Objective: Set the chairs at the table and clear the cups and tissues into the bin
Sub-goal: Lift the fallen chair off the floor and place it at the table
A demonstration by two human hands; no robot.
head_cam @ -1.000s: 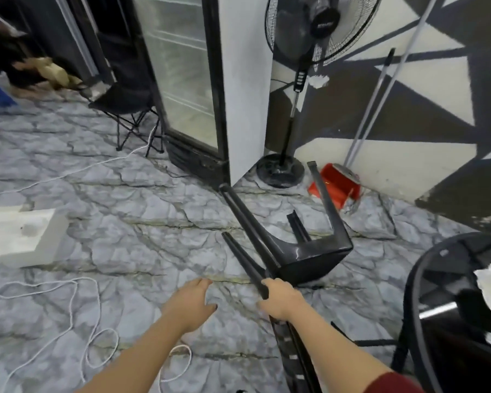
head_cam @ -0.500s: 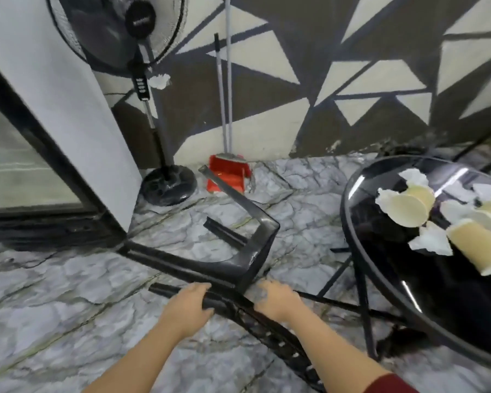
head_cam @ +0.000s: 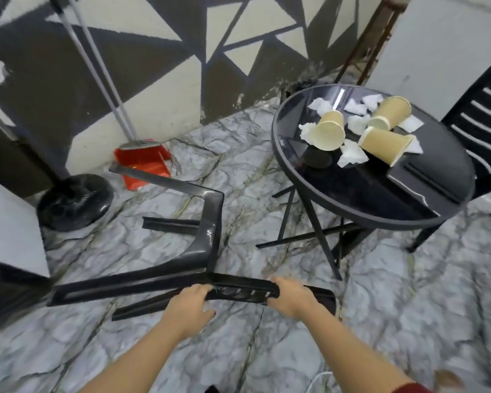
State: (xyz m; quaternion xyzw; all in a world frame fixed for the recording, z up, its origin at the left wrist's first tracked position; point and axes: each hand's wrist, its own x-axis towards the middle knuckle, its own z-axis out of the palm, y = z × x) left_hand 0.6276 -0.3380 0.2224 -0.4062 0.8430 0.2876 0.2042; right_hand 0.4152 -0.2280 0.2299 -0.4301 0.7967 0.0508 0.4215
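Observation:
A black plastic chair (head_cam: 207,231) lies tipped on its side on the marble floor, legs pointing left toward the fan. My left hand (head_cam: 190,303) and my right hand (head_cam: 288,297) both grip its slatted backrest near me. To the right stands a round black glass table (head_cam: 338,205). On it lie three tipped paper cups (head_cam: 330,131) among several crumpled white tissues (head_cam: 352,154). A second black chair (head_cam: 485,120) stands upright behind the table at the right edge.
A fan base (head_cam: 74,201) sits at the left beside a fridge corner (head_cam: 9,231). A red dustpan (head_cam: 145,165) with grey broom handles (head_cam: 97,66) leans on the patterned wall. The table's thin crossed legs (head_cam: 309,236) stand close to the fallen chair.
My view swung right, bringing the whole table with cups and tissues into sight. My left hand closed on the chair's backrest, and the chair has turned with its back toward the table.

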